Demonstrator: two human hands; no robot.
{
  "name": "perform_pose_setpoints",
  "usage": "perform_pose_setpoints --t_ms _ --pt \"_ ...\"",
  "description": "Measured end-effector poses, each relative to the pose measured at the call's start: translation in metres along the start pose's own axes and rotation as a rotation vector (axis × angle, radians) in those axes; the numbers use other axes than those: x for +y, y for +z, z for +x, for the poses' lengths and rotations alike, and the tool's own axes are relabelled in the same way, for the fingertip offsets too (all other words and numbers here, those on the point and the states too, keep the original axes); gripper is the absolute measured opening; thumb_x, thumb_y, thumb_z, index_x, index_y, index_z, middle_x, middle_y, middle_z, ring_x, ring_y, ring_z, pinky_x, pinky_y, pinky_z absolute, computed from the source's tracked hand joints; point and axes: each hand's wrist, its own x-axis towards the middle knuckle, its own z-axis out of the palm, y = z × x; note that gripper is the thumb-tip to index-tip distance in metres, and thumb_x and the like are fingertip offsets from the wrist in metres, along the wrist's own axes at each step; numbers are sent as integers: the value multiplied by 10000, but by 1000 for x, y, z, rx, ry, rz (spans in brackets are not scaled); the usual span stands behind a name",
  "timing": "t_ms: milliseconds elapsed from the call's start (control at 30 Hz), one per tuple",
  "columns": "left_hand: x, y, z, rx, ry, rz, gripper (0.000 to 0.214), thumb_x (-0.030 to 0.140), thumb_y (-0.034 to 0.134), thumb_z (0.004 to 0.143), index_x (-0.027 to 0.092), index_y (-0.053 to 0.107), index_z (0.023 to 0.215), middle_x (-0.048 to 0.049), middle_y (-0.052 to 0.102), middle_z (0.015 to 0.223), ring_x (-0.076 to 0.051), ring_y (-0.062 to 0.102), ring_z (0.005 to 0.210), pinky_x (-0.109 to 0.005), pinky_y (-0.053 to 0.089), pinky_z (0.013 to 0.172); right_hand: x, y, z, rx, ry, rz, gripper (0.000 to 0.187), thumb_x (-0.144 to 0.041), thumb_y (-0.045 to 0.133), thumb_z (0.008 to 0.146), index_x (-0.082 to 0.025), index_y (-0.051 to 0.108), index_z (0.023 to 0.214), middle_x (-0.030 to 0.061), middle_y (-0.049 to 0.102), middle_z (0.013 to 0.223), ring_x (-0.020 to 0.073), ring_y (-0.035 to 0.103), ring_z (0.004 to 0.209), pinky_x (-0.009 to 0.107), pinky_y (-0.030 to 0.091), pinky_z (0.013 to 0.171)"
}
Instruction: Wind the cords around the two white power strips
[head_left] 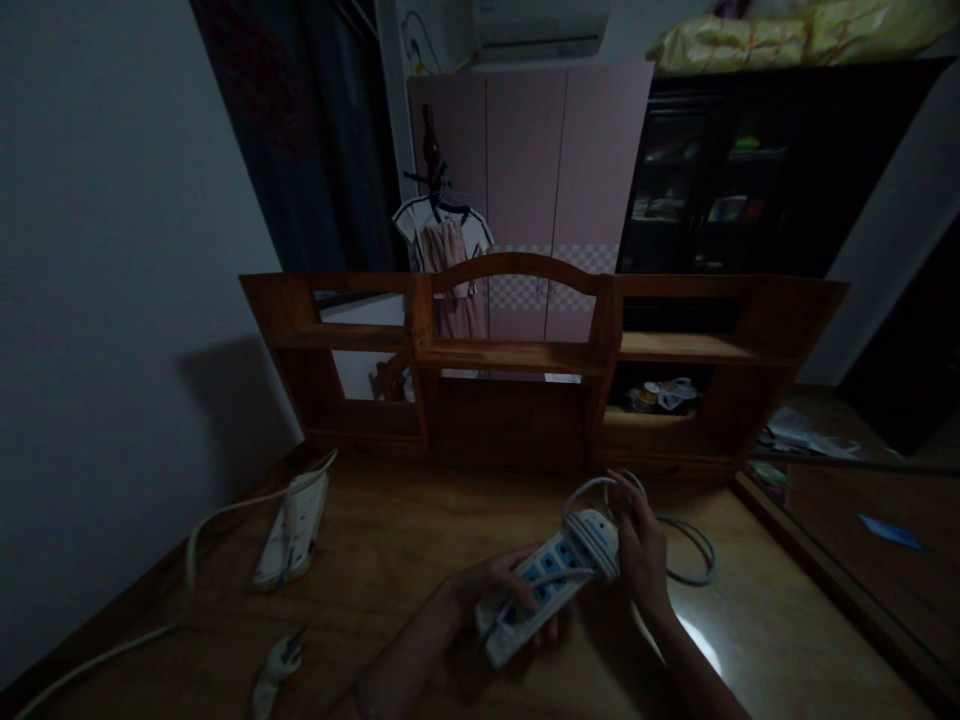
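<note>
A white power strip (514, 632) with blue sockets is tilted above the wooden tabletop, its far end pointing up to the right. My left hand (495, 582) is wrapped around its near half. White cord (594, 545) is looped around the strip's far end, and one length runs along the socket face. At that end my right hand (641, 540) has its fingers closed on the cord, with a loop rising beside the fingertips. More grey-white cord (705, 555) curves over the table to the right of this hand.
Another white power strip (300, 520) lies at the left by the wall, its cord trailing along the edge. A white plug (281, 660) rests at the front left. Behind stands a wooden shelf unit (517, 355); a raised wooden edge (817, 590) borders the right side.
</note>
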Motion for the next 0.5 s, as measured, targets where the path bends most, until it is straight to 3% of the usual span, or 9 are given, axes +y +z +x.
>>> perform_pose_setpoints --t_ms 100,233,300,433,500 --pt "1 -1 -4 -14 78 -79 617 152 588 604 78 536 1214 -136 677 825 -192 634 650 -266 484 572 5 2 1 -15 65 49 409 -384 418 909 -186 552 1241 109 597 1201 256 556 1076 395 465 879" --pt "-3 -11 2 53 248 -240 606 247 572 624 22 549 1187 -120 652 772 -169 605 648 -240 459 581 5 5 -1 1 56 11 438 -420 446 898 -188 521 1262 113 608 1165 251 577 1017 380 480 825" --pt "-3 -20 8 176 316 -314 565 267 584 647 18 568 1155 -107 646 769 -154 600 625 -230 454 569 3 5 -1 -10 64 -35 407 -420 441 906 -193 534 1231 103 614 1143 244 579 1000 383 464 842" --pt "0 -39 15 542 439 -399 413 248 574 734 69 585 1106 -61 649 740 -130 607 592 -212 455 538 -2 4 -3 -51 32 -106 327 -411 457 907 -189 604 1097 89 642 1064 239 593 967 372 449 849" --pt "1 -48 15 614 456 -408 384 243 578 744 94 581 1098 -35 645 710 -117 600 564 -204 455 519 -7 5 -6 -6 -31 -117 346 -396 472 901 -188 581 1154 94 642 1064 233 602 952 355 463 819"
